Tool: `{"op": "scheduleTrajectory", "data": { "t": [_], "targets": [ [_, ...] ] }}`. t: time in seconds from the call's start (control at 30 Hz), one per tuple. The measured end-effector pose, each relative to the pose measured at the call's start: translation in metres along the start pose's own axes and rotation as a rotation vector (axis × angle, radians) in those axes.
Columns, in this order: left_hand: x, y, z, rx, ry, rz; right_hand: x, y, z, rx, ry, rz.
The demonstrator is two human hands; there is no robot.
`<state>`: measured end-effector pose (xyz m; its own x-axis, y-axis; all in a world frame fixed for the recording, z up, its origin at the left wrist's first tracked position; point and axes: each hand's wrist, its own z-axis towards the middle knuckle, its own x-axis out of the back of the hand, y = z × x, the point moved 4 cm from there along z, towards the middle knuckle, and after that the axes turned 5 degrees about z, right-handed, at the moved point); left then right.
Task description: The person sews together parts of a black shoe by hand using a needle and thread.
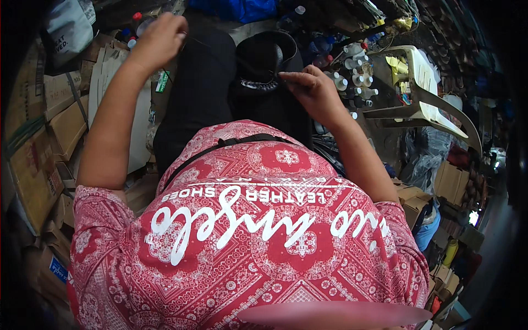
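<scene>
A black leather shoe point(263, 83) rests on my right thigh, its dark opening turned up and a shiny ridged edge on the near side. Beside that edge, my right hand point(314, 91) is closed in a pinch, fingertips at or very close to the shoe. What sits between those fingertips is too small to make out. My left hand point(164, 37) is raised out past my left knee, well apart from the shoe, its fingers curled together. A faint thin line shows near its fingertips, but I cannot tell what it holds.
Several bottles point(357, 80) with white caps stand to the right, by a worn white plastic chair point(423, 82). Cardboard boxes point(69, 107) and pale boards point(118, 71) crowd my left side. A red-capped bottle point(140, 23) is next to my left hand. Blue plastic point(236, 10) lies ahead.
</scene>
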<state>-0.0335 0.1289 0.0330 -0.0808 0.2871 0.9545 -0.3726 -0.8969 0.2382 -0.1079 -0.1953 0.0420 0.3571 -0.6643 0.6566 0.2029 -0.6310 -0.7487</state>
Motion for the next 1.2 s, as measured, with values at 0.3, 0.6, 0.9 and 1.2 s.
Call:
{"op": "scheduleTrajectory", "data": {
  "t": [0.3,0.6,0.9,1.2],
  "targets": [
    [0.001,0.09,-0.032,-0.081,0.003,-0.572,-0.012,-0.017,-0.019,0.206,0.13,-0.443],
    [-0.018,0.124,-0.026,-0.104,-0.034,-0.216,-0.012,-0.014,-0.018,0.128,0.079,-0.354],
    [-0.035,0.114,-0.013,-0.121,-0.057,-0.583,0.003,0.025,0.006,-0.03,-0.065,0.195],
    [-0.043,0.113,-0.009,-0.131,-0.06,-0.402,0.008,0.035,0.029,-0.003,-0.196,0.257]
  ]
}}
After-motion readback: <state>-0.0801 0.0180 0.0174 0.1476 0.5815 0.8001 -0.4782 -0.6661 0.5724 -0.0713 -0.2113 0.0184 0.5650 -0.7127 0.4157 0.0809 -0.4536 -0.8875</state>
